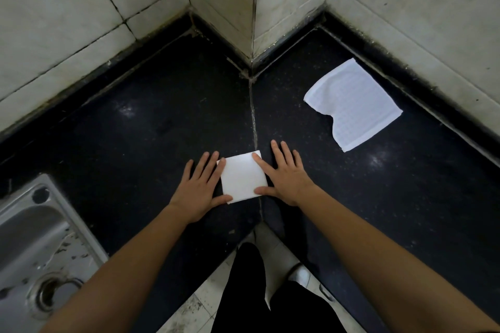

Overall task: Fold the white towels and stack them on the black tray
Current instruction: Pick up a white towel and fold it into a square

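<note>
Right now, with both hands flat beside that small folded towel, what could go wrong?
The folded towel lies across the counter seam, so sliding it might snag and open the fold. The left hand and right hand only touch its edges with straight fingers, so lifting may loosen it. No black tray is in view.

Plain white folded towel (pixel 244 176) on a speckled black counter (pixel 151 121); second white towel (pixel 353 104) shows a waffle grid; grey steel sink (pixel 35 232); off-white wall tiles (pixel 67 8).
</note>
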Available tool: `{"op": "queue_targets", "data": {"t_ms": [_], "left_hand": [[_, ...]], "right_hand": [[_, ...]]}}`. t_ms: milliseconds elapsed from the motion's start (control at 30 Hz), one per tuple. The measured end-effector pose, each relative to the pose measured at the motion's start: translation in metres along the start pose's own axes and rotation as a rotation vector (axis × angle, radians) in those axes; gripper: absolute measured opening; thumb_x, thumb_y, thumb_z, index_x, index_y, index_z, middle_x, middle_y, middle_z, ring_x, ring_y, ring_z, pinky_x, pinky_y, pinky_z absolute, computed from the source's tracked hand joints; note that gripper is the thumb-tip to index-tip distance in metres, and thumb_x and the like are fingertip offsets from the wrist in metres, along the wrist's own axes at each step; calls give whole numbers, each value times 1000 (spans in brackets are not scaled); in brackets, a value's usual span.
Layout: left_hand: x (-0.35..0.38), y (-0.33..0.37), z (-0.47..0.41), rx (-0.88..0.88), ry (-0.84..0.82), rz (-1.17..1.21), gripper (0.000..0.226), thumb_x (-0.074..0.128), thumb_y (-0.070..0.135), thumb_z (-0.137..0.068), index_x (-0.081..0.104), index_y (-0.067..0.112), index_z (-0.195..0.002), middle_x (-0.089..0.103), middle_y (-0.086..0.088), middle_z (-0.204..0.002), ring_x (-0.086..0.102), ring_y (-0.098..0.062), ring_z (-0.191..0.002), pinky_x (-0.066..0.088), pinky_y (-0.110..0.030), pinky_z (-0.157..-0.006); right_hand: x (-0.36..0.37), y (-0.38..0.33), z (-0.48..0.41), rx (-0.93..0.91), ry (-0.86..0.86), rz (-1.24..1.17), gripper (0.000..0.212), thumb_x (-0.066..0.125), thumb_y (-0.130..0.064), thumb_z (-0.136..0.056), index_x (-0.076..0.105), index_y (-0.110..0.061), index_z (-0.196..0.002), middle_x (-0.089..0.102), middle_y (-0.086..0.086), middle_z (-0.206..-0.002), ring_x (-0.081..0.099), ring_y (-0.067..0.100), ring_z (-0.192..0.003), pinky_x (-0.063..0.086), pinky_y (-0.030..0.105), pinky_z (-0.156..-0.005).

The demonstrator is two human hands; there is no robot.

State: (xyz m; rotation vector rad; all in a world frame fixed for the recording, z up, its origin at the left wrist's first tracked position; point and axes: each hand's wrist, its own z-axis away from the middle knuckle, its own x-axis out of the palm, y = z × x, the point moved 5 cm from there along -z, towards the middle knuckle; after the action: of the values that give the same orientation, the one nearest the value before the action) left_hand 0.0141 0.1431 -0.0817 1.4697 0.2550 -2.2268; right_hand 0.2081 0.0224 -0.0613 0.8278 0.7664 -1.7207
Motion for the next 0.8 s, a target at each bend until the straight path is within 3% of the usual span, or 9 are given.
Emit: {"op": "queue_targets", "data": {"t_ms": [67, 133, 233, 333, 467, 567, 667, 733, 800], "left_hand": [[0, -1, 0, -4, 6, 6, 97, -8, 82, -82, -15, 18, -155, -15, -7, -164, -15, -27, -151, 3, -55, -122], [-1, -1, 0, -5, 3, 34, 98, -7, 83, -81, -14, 19, -155, -14, -8, -165, -15, -27, -151, 3, -56, -122], [0, 1, 2, -6, 7, 64, 104, 8, 88, -81, -16, 19, -155, -18, -7, -164, -20, -26, -150, -4, -54, -121], [-1, 4, 2, -10, 17, 98, 112, 26, 91, -78, -21, 23, -154, -25, -4, -162, -26, -24, -148, -9, -54, -121], [-4, 5, 4, -18, 44, 132, 114, 30, 92, -75, -20, 27, -155, -25, -3, -162, -26, -22, -149, -9, -53, -121], [-4, 6, 7, -34, 52, 159, 117, 32, 94, -73, -19, 27, -155, -23, -7, -163, -25, -23, -149, -10, -51, -121], [-7, 10, 16, -87, 62, 240, 131, 37, 98, -66, -18, 21, -156, -25, -4, -162, -25, -20, -149, -10, -48, -122], [-11, 13, 26, -164, 111, 405, 129, 46, 92, -69, -12, 18, -157, -17, 2, -163, -17, -18, -151, -5, -43, -124], [-16, 13, 34, -282, 236, 632, 111, 54, 76, -81, 5, 14, -159, 6, -2, -166, 4, -20, -153, 10, -41, -124]], "right_hand": [[-8, -1, 7, 17, 139, -254, 83, 44, -71, -91, 13, -35, -159, 4, 16, -165, 5, 36, -151, 17, 55, -121], [-16, 7, 12, 148, 300, -551, 69, 53, -64, -91, 41, -30, -149, 42, 10, -146, 38, 27, -134, 39, 46, -108], [-19, 13, 8, 372, 211, -853, 53, 58, -57, -93, 58, -22, -132, 64, -1, -113, 60, 20, -113, 49, 33, -91], [-21, 9, 2, 393, 86, -894, 49, 60, -55, -92, 65, -20, -126, 69, 0, -120, 61, 21, -116, 50, 34, -95], [-25, 1, -3, 422, 17, -929, 38, 62, -49, -93, 72, -22, -118, 68, 0, -124, 61, 21, -117, 48, 29, -90], [-22, 0, -4, 477, -14, -1053, 26, 66, -38, -91, 74, -21, -109, 69, 1, -116, 63, 21, -110, 50, 29, -88], [-17, 1, -2, 508, 23, -1226, 14, 70, -36, -87, 70, -22, -89, 69, -3, -102, 66, 19, -100, 55, 37, -93], [-12, -1, 1, 515, 49, -1422, 17, 74, -34, -84, 69, -21, -93, 72, 1, -104, 68, 19, -98, 57, 41, -93], [-11, -4, 4, 497, 49, -1558, 20, 77, -31, -83, 69, -20, -97, 73, 4, -106, 70, 21, -99, 57, 44, -93]]}}
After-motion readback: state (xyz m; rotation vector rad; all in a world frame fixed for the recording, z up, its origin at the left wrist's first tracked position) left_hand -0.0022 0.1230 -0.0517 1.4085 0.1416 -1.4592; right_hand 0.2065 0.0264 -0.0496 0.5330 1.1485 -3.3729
